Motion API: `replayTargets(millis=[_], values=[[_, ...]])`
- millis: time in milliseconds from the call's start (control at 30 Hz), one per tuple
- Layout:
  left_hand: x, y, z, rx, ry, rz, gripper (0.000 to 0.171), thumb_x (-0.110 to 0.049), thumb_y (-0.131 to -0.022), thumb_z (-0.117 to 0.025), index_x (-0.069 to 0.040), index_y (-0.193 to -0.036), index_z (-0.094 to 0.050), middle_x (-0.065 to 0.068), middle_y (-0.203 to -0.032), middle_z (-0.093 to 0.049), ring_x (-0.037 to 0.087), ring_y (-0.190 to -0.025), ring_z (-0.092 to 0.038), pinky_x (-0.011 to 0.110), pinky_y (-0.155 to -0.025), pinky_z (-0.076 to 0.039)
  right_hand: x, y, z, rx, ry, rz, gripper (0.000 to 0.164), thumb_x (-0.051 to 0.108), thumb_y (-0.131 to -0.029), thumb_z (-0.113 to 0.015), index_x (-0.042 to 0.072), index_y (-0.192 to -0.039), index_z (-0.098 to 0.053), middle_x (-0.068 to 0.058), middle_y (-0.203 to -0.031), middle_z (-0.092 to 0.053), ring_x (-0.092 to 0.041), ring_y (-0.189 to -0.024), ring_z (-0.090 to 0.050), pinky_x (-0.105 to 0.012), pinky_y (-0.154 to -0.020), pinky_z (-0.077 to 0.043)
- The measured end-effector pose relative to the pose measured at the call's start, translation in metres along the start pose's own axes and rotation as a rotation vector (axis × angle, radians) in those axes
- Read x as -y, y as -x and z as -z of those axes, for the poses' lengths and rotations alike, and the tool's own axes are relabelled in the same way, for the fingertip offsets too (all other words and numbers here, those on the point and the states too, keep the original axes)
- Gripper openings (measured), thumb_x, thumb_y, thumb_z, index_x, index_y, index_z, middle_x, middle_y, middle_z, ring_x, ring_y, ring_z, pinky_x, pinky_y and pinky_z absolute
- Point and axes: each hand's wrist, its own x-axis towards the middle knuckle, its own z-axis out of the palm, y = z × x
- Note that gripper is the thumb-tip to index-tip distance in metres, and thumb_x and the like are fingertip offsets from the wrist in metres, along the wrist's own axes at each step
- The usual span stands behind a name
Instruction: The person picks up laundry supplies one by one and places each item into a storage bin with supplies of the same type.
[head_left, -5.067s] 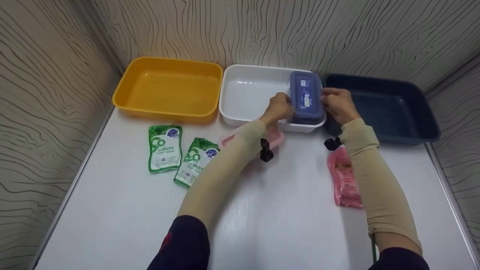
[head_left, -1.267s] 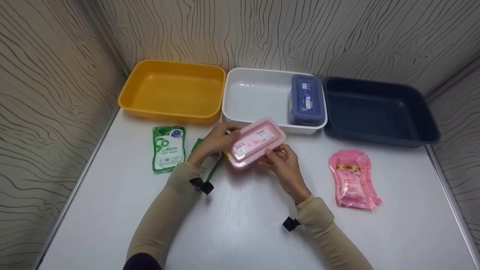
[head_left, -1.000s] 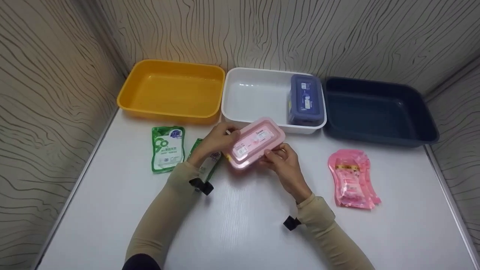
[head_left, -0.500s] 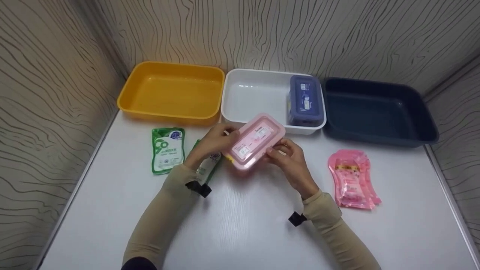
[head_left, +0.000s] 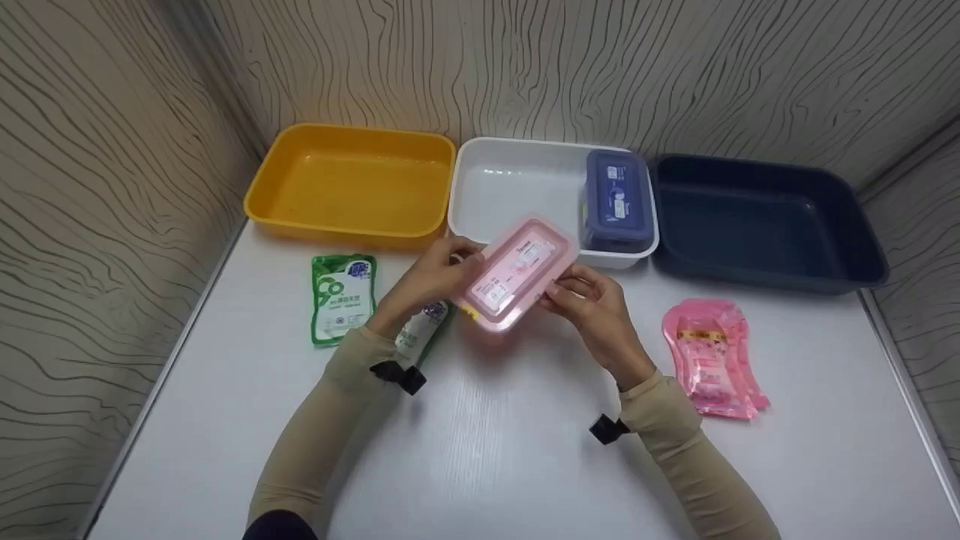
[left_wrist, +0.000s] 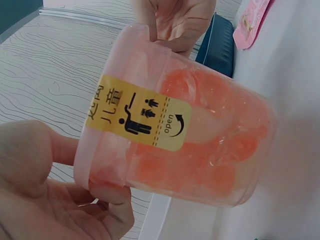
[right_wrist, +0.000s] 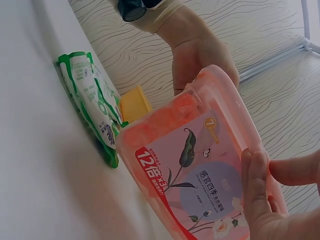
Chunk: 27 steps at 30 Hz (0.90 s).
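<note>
A pink lidded box of laundry pods is held tilted above the table, overlapping the front rim of the white tub in the head view. My left hand grips its left side at the lid. On the opposite side my right hand pinches the lid edge between thumb and fingers. Orange-pink pods show through the clear wall of the pod box in the left wrist view, below a yellow "open" sticker. Its flower-printed label appears in the right wrist view.
A blue lidded box stands inside the white tub at its right end. A yellow tub and a dark blue tub flank it. Green-white pouches lie at left, one partly behind my left hand; pink pouches lie at right.
Earlier both hands held the blue box at the white tub; that box now stands in it and they hold the pink one. Lately the pink box has risen slightly toward the white tub.
</note>
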Motion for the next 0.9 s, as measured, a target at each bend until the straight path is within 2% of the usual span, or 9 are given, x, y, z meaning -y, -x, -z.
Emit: replayTargets(millis=[100, 267, 500, 667, 900], values=[[-0.002, 0.001, 0.001, -0.004, 0.026, 0.022, 0.042, -0.028, -0.109, -0.056, -0.002, -0.141, -0.063, 0.014, -0.125, -0.064, 0.027, -0.110, -0.059, 0.035, -0.090, -0.055, 0.005, 0.000, -0.001, 0.001, 0.008, 0.003, 0.030, -0.012, -0.097, -0.067, -0.012, -0.126, -0.060, -0.012, -0.103, -0.073, -0.019, -0.093, -0.076, -0.035, -0.090, -0.065], [-0.007, 0.001, 0.004, -0.026, 0.071, 0.027, 0.039, -0.026, -0.110, -0.056, -0.002, -0.141, -0.062, 0.014, -0.128, -0.063, 0.027, -0.114, -0.058, 0.037, -0.097, -0.054, 0.012, -0.003, -0.004, -0.008, -0.016, 0.013, 0.028, -0.014, -0.097, -0.066, -0.011, -0.124, -0.061, -0.012, -0.102, -0.074, -0.019, -0.092, -0.077, -0.034, -0.090, -0.065], [-0.014, 0.001, 0.006, -0.043, 0.130, 0.046, 0.041, -0.027, -0.111, -0.057, -0.004, -0.144, -0.059, 0.014, -0.138, -0.060, 0.029, -0.122, -0.057, 0.041, -0.106, -0.053, 0.018, -0.010, -0.003, -0.012, -0.043, 0.021, 0.026, -0.015, -0.097, -0.065, -0.004, -0.121, -0.062, -0.010, -0.101, -0.076, -0.019, -0.089, -0.078, -0.034, -0.087, -0.066], [-0.017, 0.000, 0.005, -0.054, 0.137, 0.057, 0.039, -0.026, -0.111, -0.057, -0.005, -0.144, -0.060, 0.012, -0.138, -0.060, 0.028, -0.123, -0.057, 0.039, -0.106, -0.054, 0.021, -0.013, -0.002, 0.013, 0.008, -0.008, 0.028, -0.008, -0.100, -0.065, 0.002, -0.126, -0.059, -0.007, -0.107, -0.075, -0.022, -0.092, -0.076, -0.041, -0.087, -0.067], [-0.024, -0.004, 0.003, -0.091, 0.139, 0.031, 0.036, -0.021, -0.111, -0.057, -0.003, -0.142, -0.061, 0.013, -0.136, -0.060, 0.027, -0.124, -0.056, 0.038, -0.107, -0.053, 0.030, -0.019, -0.002, 0.068, 0.037, -0.016, 0.045, -0.009, -0.098, -0.065, 0.004, -0.139, -0.051, -0.011, -0.115, -0.064, -0.026, -0.106, -0.072, -0.050, -0.093, -0.065]])
